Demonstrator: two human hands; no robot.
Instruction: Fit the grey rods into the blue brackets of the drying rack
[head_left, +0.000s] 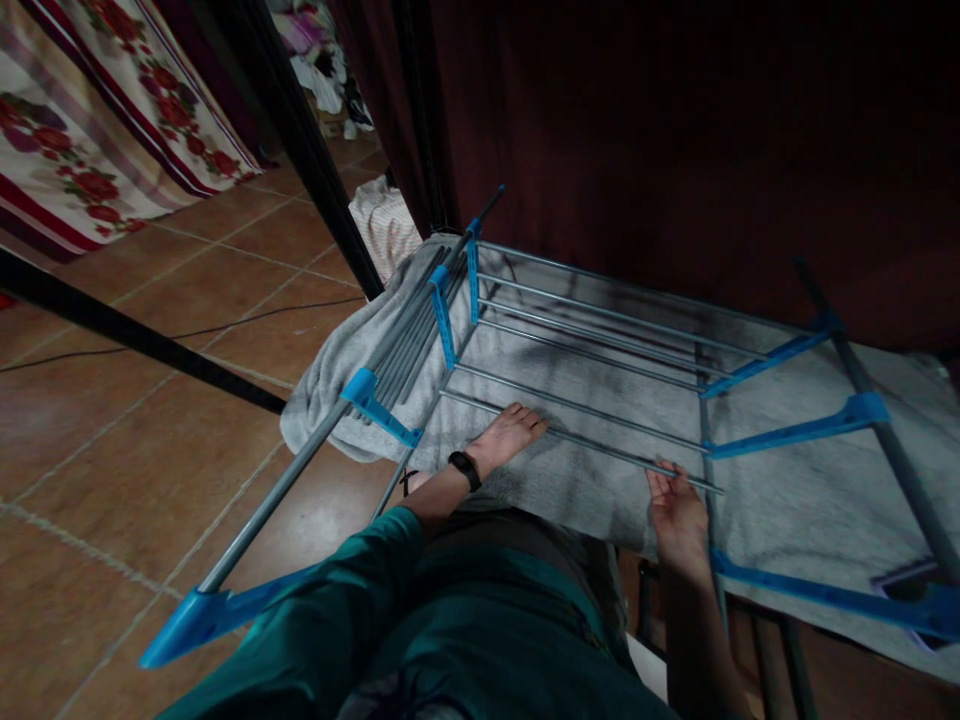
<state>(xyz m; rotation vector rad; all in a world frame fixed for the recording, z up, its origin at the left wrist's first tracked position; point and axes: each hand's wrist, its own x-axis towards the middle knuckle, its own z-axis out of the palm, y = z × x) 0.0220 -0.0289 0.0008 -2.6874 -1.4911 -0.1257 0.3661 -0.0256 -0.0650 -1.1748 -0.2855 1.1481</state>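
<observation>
mid-frame, the left hand (514, 432) is covering part of a metal rod (600, 447), its grip hidden; the right hand (677, 505) is pinching it, lower right. the upper-right curtain (637, 130) is fading into darkness.

Rack (581, 408) on blanket (592, 490), rods (412, 350) at its left, apparently a phone (904, 580) at right

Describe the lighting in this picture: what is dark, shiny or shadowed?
In the head view, the light is dim and the maroon curtain sinks nearly to black; in the same head view, a pale sheen shows on the tiled floor, and soft shadows mark the grey cloth under the metal rods.
</observation>
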